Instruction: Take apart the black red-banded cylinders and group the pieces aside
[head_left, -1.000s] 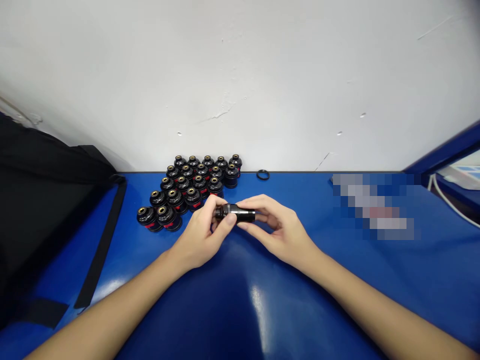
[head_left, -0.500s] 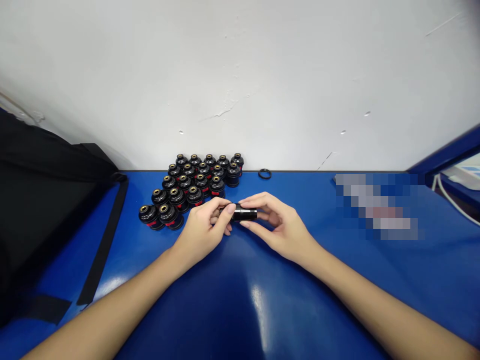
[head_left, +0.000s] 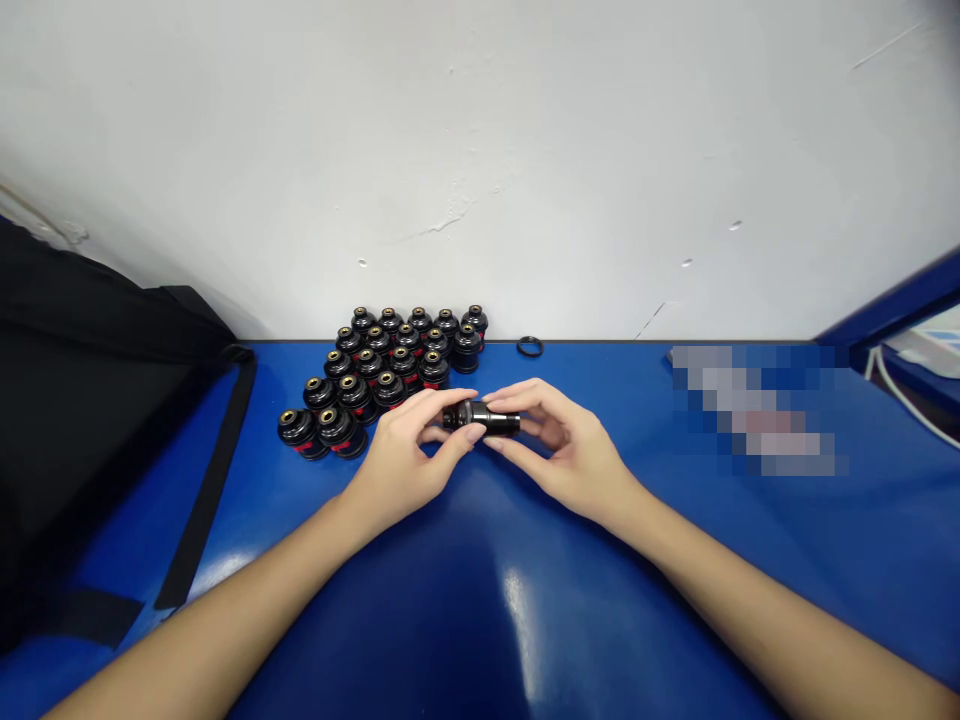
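Observation:
A black cylindrical part (head_left: pixel 491 419) lies sideways between both hands, above the blue table (head_left: pixel 450 590). My left hand (head_left: pixel 420 440) grips its left end between thumb and fingers. Around its right portion, the thumb and fingertips of my right hand (head_left: pixel 559 440) are closed. Just beyond my left hand, several black round parts with brass-coloured centres and red marks (head_left: pixel 355 395) stand in slanted rows. A thin black ring (head_left: pixel 530 347) rests near the wall, behind the held part.
A black bag (head_left: pixel 97 400) with a strap (head_left: pixel 214 480) occupies the left side. At the right lies a pixelated item (head_left: pixel 750 410). The white wall (head_left: pixel 525 180) borders the table's back. A white cable (head_left: pixel 907 405) hangs at the far right.
The left fingers and thumb have spread farther apart around the part, so more of its left end shows. The part and both hands have shifted slightly.

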